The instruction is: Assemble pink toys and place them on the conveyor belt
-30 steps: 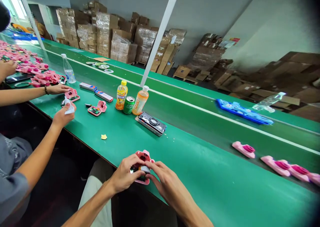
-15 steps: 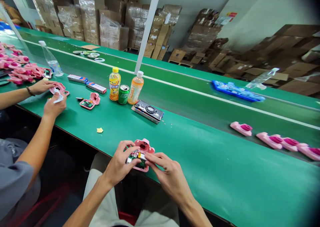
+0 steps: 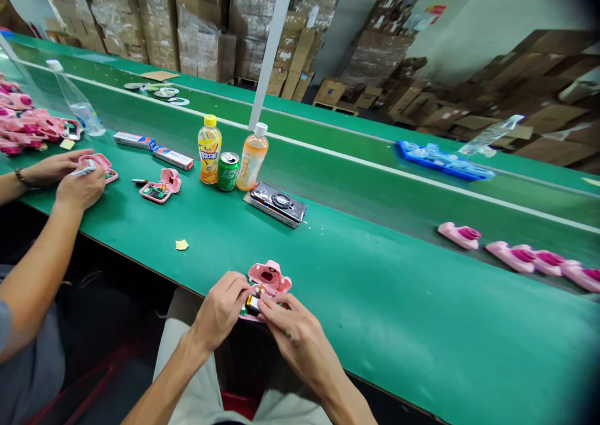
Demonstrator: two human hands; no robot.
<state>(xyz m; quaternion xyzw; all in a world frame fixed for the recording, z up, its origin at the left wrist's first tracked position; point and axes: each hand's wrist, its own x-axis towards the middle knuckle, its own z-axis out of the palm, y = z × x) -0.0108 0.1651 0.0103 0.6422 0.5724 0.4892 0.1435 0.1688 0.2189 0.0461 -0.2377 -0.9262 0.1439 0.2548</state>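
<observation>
Open pink case (image 3: 272, 279) held at the tabletop's (image 3: 398, 325) near edge.
The left hand (image 3: 220, 312) grips the case while the right hand's (image 3: 295, 334) fingers pinch a small part (image 3: 253, 301) inside, possibly a battery. A slip could drop either off the edge.

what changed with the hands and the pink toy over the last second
The co-worker's near hand, raised with a white scrap a second ago, has come down onto a pink part on the table. The left hand and right hand still hold the pink toy shell at the table edge, fingertips inside it. The drink bottles and can stayed put.
</observation>
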